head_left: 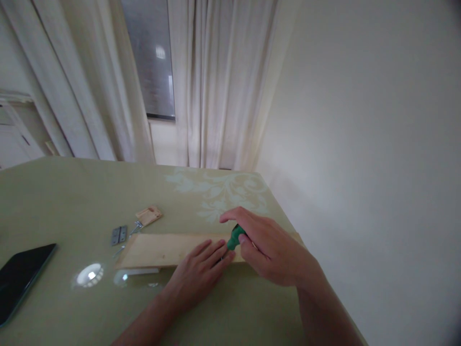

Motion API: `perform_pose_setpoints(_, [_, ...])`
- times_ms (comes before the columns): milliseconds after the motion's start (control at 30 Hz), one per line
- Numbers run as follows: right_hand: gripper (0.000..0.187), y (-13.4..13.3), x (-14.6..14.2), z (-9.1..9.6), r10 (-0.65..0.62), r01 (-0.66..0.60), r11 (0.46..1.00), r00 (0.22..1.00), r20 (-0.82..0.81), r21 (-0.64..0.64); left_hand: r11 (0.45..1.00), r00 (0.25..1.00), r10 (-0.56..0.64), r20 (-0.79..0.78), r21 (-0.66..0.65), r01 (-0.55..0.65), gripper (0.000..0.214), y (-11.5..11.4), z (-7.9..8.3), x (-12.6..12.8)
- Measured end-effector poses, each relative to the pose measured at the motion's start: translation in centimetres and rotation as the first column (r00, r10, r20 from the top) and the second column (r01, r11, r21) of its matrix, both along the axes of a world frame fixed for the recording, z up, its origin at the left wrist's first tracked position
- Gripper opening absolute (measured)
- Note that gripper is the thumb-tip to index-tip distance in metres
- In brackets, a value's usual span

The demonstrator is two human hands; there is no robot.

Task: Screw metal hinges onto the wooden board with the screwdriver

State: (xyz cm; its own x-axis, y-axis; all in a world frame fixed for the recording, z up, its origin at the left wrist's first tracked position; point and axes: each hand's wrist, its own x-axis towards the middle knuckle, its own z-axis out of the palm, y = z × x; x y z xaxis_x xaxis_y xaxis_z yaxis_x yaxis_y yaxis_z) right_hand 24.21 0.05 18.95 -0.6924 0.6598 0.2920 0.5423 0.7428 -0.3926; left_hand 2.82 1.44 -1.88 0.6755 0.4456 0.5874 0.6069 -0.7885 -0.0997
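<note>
A long pale wooden board (162,249) lies flat on the green table (65,202). My left hand (201,271) rests on the board's near edge, fingers stretched flat and pressing it down. My right hand (268,250) is closed round a green-handled screwdriver (235,237), held upright with its tip on the board just beyond my left fingertips. The tip itself is hidden by my fingers.
A grey metal hinge (118,235) and a few small screws lie left of the board. A small wooden block (149,215) sits behind it. A dark tablet (19,278) lies at the left edge. Curtains and a window stand behind; a wall is on the right.
</note>
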Motion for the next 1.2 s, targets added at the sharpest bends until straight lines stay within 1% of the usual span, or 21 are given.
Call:
perform_pose_setpoints(67, [0.037,0.2,0.0,0.1,-0.021,0.021,1.000,0.999,0.026,0.005,1.000,1.000,0.000,-0.002,0.010,0.000,0.043,0.0,0.0,0.0])
perform_pose_setpoints(133, [0.030,0.6,-0.6,-0.1,-0.145,0.138,0.988,0.983,0.116,0.069,1.000,1.000,0.004,-0.012,0.025,-0.004,0.042,0.0,0.1,-0.1])
perform_pose_setpoints(200, [0.039,1.0,-1.1,-0.3,-0.343,0.310,0.935,0.912,0.223,0.169,0.999,0.999,0.007,-0.035,0.040,-0.005,0.044,0.0,0.2,-0.1])
perform_pose_setpoints(267, [0.042,1.0,-1.3,-0.4,-0.448,0.400,0.889,0.859,0.248,0.222,0.999,0.999,0.010,-0.047,0.042,-0.008,0.043,-0.1,0.4,-0.1])
perform_pose_setpoints(300, [0.038,0.9,-1.2,-0.4,-0.426,0.385,0.900,0.876,0.227,0.203,0.999,0.999,0.010,-0.043,0.038,-0.008,0.042,-0.1,0.4,-0.1])
perform_pose_setpoints(367, [0.034,0.5,-0.6,-0.3,-0.265,0.249,0.961,0.954,0.141,0.118,1.000,1.000,0.006,-0.020,0.022,-0.005,0.040,-0.1,0.5,0.0])
perform_pose_setpoints(400, [0.039,0.3,-0.3,-0.2,-0.176,0.169,0.982,0.980,0.090,0.081,1.000,1.000,0.002,-0.009,0.015,-0.002,0.040,-0.1,0.5,0.0])
perform_pose_setpoints(467, [0.048,0.1,0.2,-0.1,-0.043,0.043,0.999,0.999,0.025,0.033,1.000,1.000,-0.016,0.013,0.020,0.016,0.038,-0.1,0.8,-0.1])
perform_pose_setpoints(500, [0.047,0.1,0.3,-0.1,-0.013,0.013,1.000,1.000,0.014,0.019,0.999,0.999,-0.034,0.025,0.030,0.034,0.036,-0.1,1.0,-0.1])
perform_pose_setpoints(567, [0.036,0.3,0.2,-0.2,-0.040,0.040,0.999,0.998,0.040,0.023,0.995,0.995,-0.087,0.047,0.051,0.085,0.033,-0.1,1.6,-0.4])
perform_pose_setpoints(633, [0.029,0.6,-0.3,-0.5,-0.185,0.174,0.980,0.975,0.120,0.093,0.989,0.987,-0.137,0.079,0.058,0.133,0.030,-0.2,2.2,-0.7])
perform_pose_setpoints(700, [0.038,0.7,-0.8,-0.6,-0.316,0.284,0.941,0.932,0.175,0.185,0.985,0.977,-0.169,0.132,0.056,0.163,0.026,-0.2,2.6,-1.0])
perform_pose_setpoints(733, [0.040,0.7,-0.9,-0.6,-0.330,0.294,0.934,0.927,0.178,0.202,0.984,0.971,-0.178,0.161,0.050,0.173,0.025,-0.2,2.8,-1.1])
perform_pose_setpoints(767, [0.038,0.6,-1.0,-0.6,-0.295,0.264,0.946,0.941,0.164,0.187,0.982,0.964,-0.188,0.188,0.043,0.183,0.023,-0.3,2.8,-1.2])
perform_pose_setpoints(833, [0.029,0.1,-0.7,-0.2,-0.136,0.126,0.987,0.985,0.104,0.098,0.978,0.953,-0.207,0.222,0.031,0.205,0.021,-0.3,2.9,-1.3])
perform_pose_setpoints(900, [0.041,-0.4,-0.1,0.2,-0.013,0.012,1.000,0.999,0.048,0.017,0.976,0.949,-0.216,0.230,0.023,0.217,0.021,-0.3,2.9,-1.3])
perform_pose_setpoints(967, [0.043,-0.7,0.4,0.5,0.029,-0.028,0.999,0.999,0.035,-0.018,0.976,0.948,-0.217,0.231,0.032,0.216,0.023,-0.3,2.9,-1.4])
perform_pose_setpoints(1033, [0.032,-0.7,0.5,0.5,0.017,-0.017,1.000,0.999,0.045,-0.010,0.978,0.949,-0.210,0.235,0.044,0.206,0.023,-0.3,2.8,-1.3])
perform_pose_setpoints(1100, [0.019,-0.2,0.2,0.1,-0.038,0.035,0.999,0.996,0.081,0.041,0.978,0.949,-0.207,0.239,0.056,0.199,0.022,-0.3,2.7,-1.3])
perform_pose_setpoints(1133, [0.022,0.1,-0.1,-0.2,-0.094,0.084,0.992,0.990,0.106,0.092,0.979,0.949,-0.204,0.239,0.056,0.196,0.022,-0.3,2.7,-1.3])
perform_pose_setpoints(1200, [0.038,0.6,-0.9,-0.9,-0.221,0.189,0.960,0.965,0.142,0.209,0.981,0.952,-0.195,0.234,0.045,0.190,0.022,-0.3,2.5,-1.2])
